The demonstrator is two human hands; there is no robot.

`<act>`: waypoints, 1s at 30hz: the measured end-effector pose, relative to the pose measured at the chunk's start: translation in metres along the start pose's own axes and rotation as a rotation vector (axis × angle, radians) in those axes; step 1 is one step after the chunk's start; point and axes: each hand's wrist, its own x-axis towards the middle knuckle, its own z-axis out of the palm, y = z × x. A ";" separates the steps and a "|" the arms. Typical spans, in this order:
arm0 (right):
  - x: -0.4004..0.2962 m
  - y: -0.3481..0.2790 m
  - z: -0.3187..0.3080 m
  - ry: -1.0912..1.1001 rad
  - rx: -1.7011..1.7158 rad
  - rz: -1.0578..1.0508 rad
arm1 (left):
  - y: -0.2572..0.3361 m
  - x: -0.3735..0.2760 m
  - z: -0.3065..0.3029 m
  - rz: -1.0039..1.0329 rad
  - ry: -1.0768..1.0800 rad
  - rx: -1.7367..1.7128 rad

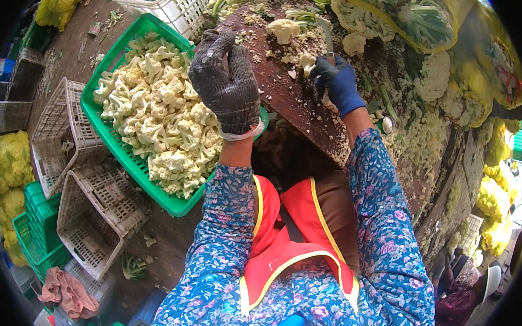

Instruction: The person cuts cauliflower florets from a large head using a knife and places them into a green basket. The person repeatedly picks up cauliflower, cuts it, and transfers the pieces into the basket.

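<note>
My left hand, in a dark grey knitted glove, is over the right rim of a green plastic basket, beside the dark red board. Its fingers are bent and its palm is hidden, so I cannot tell whether it holds anything. Cut cauliflower florets fill the basket. A blue glove with dark fingers covers my right hand, which grips a knife with its blade pointing away from me. A small cauliflower piece is close by its fingers. Farther out on the board sits a larger floret.
Crumbs and leaf scraps litter the board. Yellow net bags of cauliflower lie at the upper right. A white crate stands behind the basket; dirty crates lie at left. Another person is at the lower right.
</note>
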 end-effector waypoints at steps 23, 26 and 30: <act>0.025 -0.051 0.012 -0.593 -0.322 0.086 | -0.011 -0.029 0.013 -0.127 -0.765 0.298; 0.014 -0.020 0.010 -0.598 -0.236 0.101 | -0.017 -0.042 0.023 -0.312 -1.060 0.246; -0.019 -0.018 0.023 -0.173 -0.613 -0.110 | -0.027 -0.057 0.027 -0.424 -0.920 0.268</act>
